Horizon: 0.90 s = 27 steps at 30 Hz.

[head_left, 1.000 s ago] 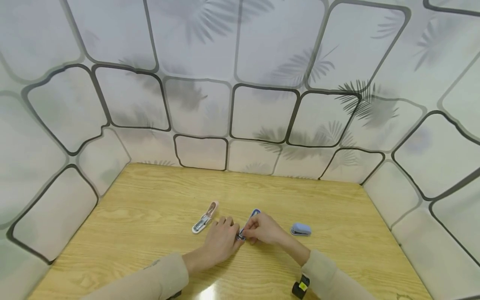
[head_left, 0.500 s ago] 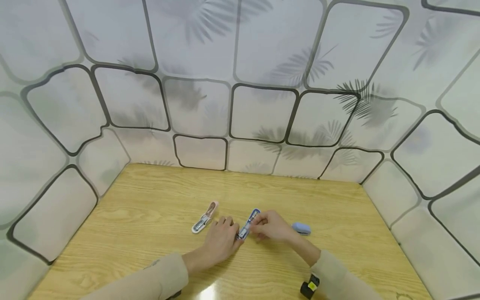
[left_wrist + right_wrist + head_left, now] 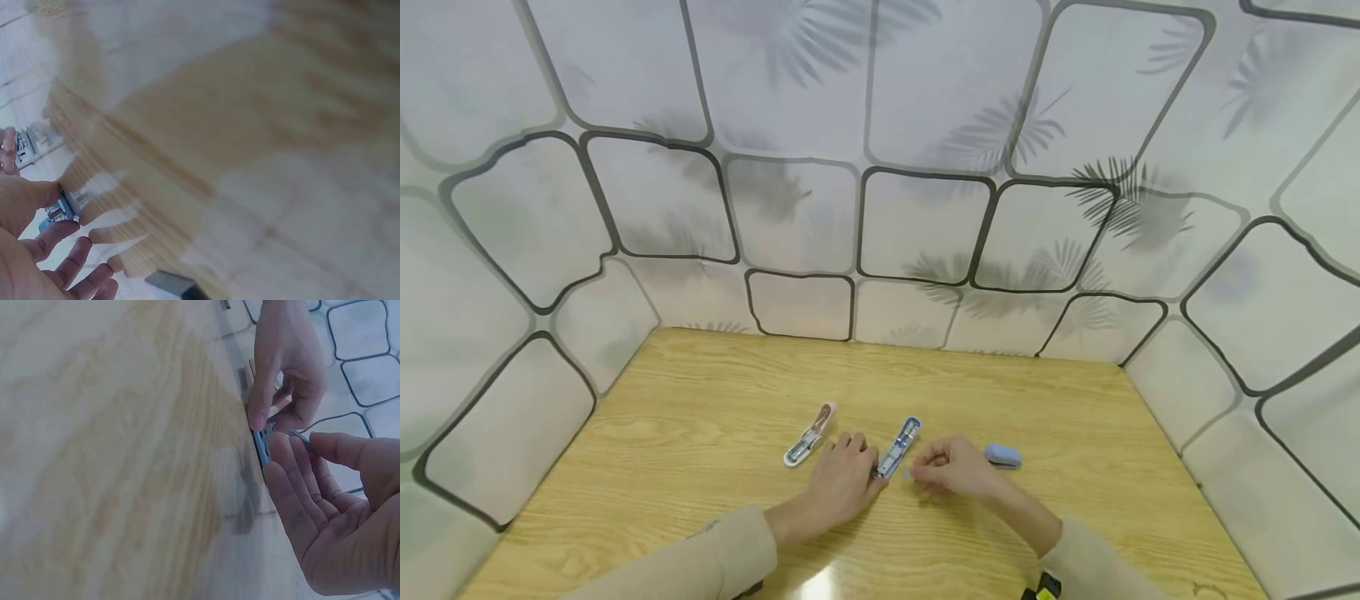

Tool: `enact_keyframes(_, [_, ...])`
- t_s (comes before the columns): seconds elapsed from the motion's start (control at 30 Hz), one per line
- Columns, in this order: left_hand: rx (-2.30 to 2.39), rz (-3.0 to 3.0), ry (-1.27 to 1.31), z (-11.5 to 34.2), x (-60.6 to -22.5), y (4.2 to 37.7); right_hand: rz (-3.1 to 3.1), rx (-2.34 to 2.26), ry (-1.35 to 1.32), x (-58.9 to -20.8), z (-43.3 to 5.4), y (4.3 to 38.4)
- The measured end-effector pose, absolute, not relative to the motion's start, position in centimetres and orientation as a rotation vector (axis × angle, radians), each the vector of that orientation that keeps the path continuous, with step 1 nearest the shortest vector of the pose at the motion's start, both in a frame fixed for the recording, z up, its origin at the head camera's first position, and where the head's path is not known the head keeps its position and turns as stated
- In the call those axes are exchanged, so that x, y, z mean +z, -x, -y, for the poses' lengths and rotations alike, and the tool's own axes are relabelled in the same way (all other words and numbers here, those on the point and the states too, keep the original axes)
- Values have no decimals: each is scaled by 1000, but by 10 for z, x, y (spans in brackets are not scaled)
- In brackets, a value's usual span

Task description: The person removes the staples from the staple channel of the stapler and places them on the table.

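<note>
A blue stapler lies opened out on the table, its metal inside showing. My left hand grips its near end between thumb and index finger; the left wrist view shows the stapler there too. Just right of it, my right hand pinches a small pale piece. In the right wrist view this piece is a short grey strip, seemingly a strip of staples, between thumb and fingertips. Its far end is hidden by the fingers.
Left of the stapler lies another opened stapler, white and pink. A closed light-blue stapler sits beyond my right wrist. Patterned fabric walls enclose the wooden table at the back and sides.
My right hand has drawn away from the blue stapler to the right and slightly nearer, with the small strip in its fingertips. The stapler's inside is uncovered; my left hand stays put.
</note>
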<state>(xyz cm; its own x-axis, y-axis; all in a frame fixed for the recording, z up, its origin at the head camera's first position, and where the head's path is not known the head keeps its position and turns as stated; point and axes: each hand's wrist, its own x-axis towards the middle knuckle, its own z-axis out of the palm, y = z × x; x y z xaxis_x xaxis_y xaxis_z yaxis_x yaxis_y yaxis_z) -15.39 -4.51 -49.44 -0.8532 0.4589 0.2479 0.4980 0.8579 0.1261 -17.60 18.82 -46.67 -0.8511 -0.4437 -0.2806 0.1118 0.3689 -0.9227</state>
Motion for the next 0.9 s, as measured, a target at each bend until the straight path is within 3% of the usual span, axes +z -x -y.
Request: enact_keyframes(0.9, [-265,2875,695,44,-489,154,-2006,-1484,214,-488,-162,138])
